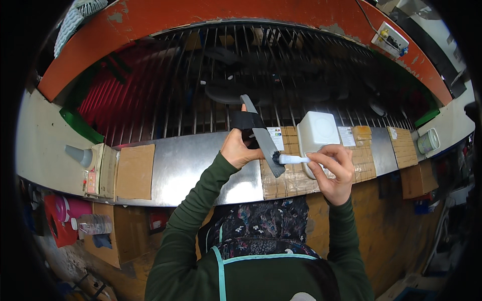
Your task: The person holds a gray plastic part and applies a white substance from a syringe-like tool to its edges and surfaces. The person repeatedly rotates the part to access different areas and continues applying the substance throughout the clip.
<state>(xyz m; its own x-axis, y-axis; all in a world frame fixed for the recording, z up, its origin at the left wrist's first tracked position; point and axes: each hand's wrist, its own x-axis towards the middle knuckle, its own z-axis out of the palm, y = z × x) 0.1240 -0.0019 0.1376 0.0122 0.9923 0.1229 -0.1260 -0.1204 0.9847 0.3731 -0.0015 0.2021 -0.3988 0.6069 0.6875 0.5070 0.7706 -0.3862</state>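
Observation:
My left hand (237, 149) is closed around a grey slide sandal (262, 139) with a wide black strap (246, 120), held tilted above the metal ledge. A small brush (293, 159) with a white handle is pinched between the thumb and fingers of my right hand (334, 170). Its dark bristles touch the edge of the sole at the sandal's lower end. Behind my right hand stands a white plastic container (319, 129); the hand partly hides it.
Beyond the ledge (188, 160) runs a rack of metal rods (165, 110) with dark soles (221, 92) lying on it. Taped cardboard (281, 188) covers part of the ledge. A cardboard sheet (135, 172) and a grey cone (79, 155) are at left, a small tub (428, 141) at right.

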